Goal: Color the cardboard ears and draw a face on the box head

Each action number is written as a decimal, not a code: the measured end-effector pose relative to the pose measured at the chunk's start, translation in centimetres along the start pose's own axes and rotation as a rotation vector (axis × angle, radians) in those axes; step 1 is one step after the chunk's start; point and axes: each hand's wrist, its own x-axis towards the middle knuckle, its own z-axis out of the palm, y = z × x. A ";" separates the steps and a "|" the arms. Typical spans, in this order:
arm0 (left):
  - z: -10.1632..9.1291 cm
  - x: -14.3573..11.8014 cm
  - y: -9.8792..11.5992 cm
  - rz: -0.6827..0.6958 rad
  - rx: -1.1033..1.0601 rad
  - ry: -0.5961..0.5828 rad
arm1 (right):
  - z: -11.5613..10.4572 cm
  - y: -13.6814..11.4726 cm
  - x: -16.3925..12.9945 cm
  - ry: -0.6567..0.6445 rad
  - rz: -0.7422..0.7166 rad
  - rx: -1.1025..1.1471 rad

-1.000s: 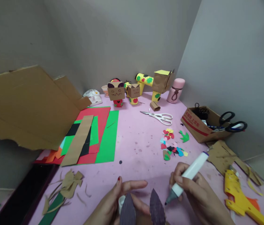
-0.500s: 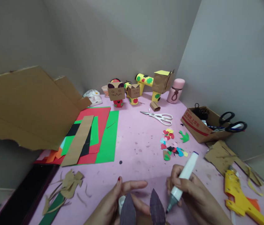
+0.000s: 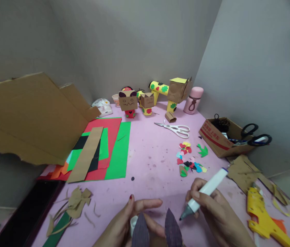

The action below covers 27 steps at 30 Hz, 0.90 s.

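Observation:
In my right hand (image 3: pixel 208 206) is a white marker (image 3: pixel 208 192) with a grey collar, tip pointing down and left. The tip sits just right of a pointed cardboard ear (image 3: pixel 173 228) coloured dark purple, apart from it. A second purple ear (image 3: pixel 140 231) stands to its left. Both rise from a brown cardboard piece (image 3: pixel 157 240), mostly cut off by the bottom edge. My left hand (image 3: pixel 127 219) is curled behind and beside this piece, holding it, with the index finger stretched to the right. A small white cap (image 3: pixel 133 222) shows between its fingers.
White scissors (image 3: pixel 173 128) and paper cutouts (image 3: pixel 190 159) lie ahead. At right are a cardboard box (image 3: pixel 219 137) and yellow glue gun (image 3: pixel 260 212). Coloured sheets (image 3: pixel 118 151), cardboard scraps (image 3: pixel 76 202) and a large cardboard sheet (image 3: pixel 32 120) are left. Cardboard animals (image 3: pixel 128 103) and a pink flask (image 3: pixel 193 99) stand behind.
The marker tip has lifted up and slightly left, away from the right ear's edge, and the marker is tilted more. My left hand and the ears are nearly still.

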 end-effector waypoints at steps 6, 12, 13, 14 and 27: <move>-0.2 0.2 -0.3 -0.002 -0.085 -0.011 | 0.1 0.0 0.2 -0.010 0.027 0.023; -0.3 0.3 -0.3 -0.011 -0.091 -0.014 | 0.2 0.2 0.3 -0.004 0.037 0.064; -0.2 0.2 -0.3 -0.010 -0.089 -0.014 | 0.3 0.2 0.3 -0.009 0.059 0.071; -0.2 0.2 -0.2 -0.011 -0.086 -0.014 | 0.4 0.3 0.3 -0.006 0.076 0.078; -0.1 0.1 -0.1 -0.014 -0.108 -0.015 | 0.1 0.7 0.7 -0.071 0.174 0.137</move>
